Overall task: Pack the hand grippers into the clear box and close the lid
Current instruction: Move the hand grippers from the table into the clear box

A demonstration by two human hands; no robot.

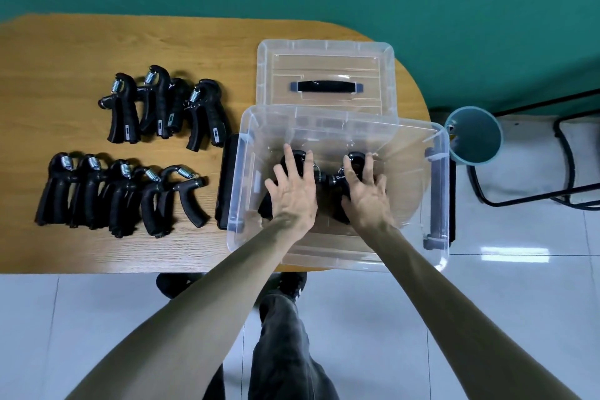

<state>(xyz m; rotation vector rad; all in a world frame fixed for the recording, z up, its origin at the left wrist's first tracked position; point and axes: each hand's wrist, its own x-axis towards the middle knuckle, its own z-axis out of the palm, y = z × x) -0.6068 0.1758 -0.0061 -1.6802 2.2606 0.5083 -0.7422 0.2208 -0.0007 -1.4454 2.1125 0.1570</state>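
The clear box (pixel 436 191) stands open at the table's right end. Both of my hands are down inside it. My left hand (pixel 293 190) lies palm down, fingers spread, on a black hand gripper (pixel 266 204) on the box floor. My right hand (pixel 365 191) lies the same way on a second hand gripper (pixel 336 179), whose head touches the first one's. Neither hand wraps around a gripper. The clear lid (pixel 326 75) with its black handle lies flat behind the box. On the table to the left lie three hand grippers (pixel 165 107) in a far row and several (pixel 120 195) in a near row.
A black box clip (pixel 225 182) hangs on the box's left wall, another (pixel 436 195) on the right wall. A teal bucket (pixel 474 136) and a black metal chair frame (pixel 571 146) stand on the tiled floor to the right. The box overhangs the wooden table (pixel 48 81) at its right end.
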